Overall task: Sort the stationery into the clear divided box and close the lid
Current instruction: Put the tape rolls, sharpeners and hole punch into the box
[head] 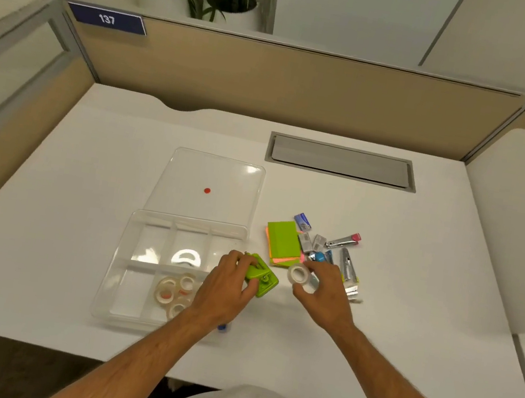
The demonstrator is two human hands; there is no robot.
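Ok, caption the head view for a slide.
Left hand grips green stapler, right hand pinches clear tape roll beside divided box.

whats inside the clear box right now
In the clear divided box, a front compartment holds several tape rolls; a middle back compartment holds one more roll. The left hand, gripping a green item, covers the box's right side, so its contents there are hidden.

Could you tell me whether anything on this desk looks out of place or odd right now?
Nothing looks spilled or damaged. The clear divided box lies open, its lid flat behind. Unsorted items lie loosely heaped around the green sticky notes, as expected mid-sort.
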